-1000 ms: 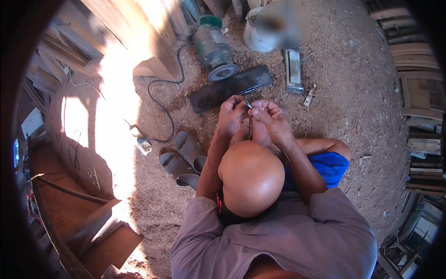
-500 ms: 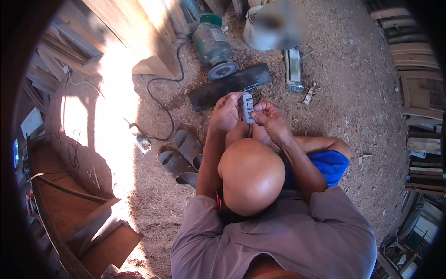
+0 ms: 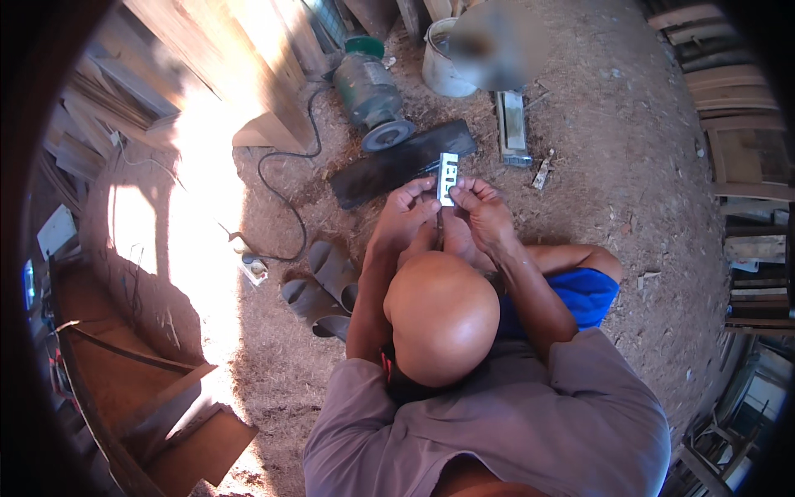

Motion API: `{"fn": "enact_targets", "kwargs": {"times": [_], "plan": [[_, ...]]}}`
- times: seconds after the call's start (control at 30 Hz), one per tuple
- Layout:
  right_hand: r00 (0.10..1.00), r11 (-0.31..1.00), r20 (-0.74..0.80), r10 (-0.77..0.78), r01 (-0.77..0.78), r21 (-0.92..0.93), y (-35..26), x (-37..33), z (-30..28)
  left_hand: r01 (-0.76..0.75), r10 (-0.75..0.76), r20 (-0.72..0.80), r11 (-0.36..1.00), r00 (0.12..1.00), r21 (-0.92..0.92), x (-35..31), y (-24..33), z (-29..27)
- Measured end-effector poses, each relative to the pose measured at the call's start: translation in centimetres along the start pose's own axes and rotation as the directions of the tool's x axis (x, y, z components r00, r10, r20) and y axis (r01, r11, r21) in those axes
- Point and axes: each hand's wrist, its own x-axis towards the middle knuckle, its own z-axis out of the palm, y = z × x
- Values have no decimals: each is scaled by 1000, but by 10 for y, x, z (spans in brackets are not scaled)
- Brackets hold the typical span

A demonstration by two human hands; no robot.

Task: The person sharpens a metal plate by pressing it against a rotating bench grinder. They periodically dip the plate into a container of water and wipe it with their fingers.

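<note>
A small flat metal plate with slots (image 3: 447, 176) stands between my two hands in front of my feet, its face shining bright white. My right hand (image 3: 487, 217) pinches its lower right edge with thumb and fingertips. At the lower left edge, the closed fingers of my left hand (image 3: 403, 214) grip the same plate. Just beyond it a long dark block (image 3: 397, 163) lies on the ground. Behind the block a green motor (image 3: 367, 91) rests with a round grey disc (image 3: 387, 135) at its near end.
A black cable (image 3: 263, 174) curls over the ground left of the motor. Grey curved pieces (image 3: 319, 290) lie beside my left arm. A white bucket (image 3: 443, 62) and a long metal tray (image 3: 513, 128) are farther off. Wooden frames (image 3: 749, 157) line the right side; planks lean at the left.
The plate has tilted and now reflects bright light, where it looked grey before. My left hand has slid from its upper part down to its lower left edge.
</note>
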Motion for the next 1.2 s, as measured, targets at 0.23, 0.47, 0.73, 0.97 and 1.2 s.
{"fn": "enact_targets", "kwargs": {"times": [0.23, 0.47, 0.73, 0.97, 1.2], "plan": [[981, 949, 93, 172, -190, 251, 2, 1, -8, -11, 24, 148, 996, 989, -88, 9, 7, 10], [943, 859, 156, 294, -333, 389, 5, -1, -3, -21, 45, 85, 964, 995, -264, 15, -2, 13], [937, 826, 128, 325, -348, 444, 15, 4, -7, 76, -87, -22, 949, 996, -307, 12, -8, 18], [927, 807, 120, 355, -368, 461, 13, 4, -3, 98, -121, -72, 959, 990, -266, 12, -4, 22], [926, 812, 119, 359, -373, 449, 19, 8, -8, 121, -146, -83, 960, 986, -254, 11, -2, 22]]}}
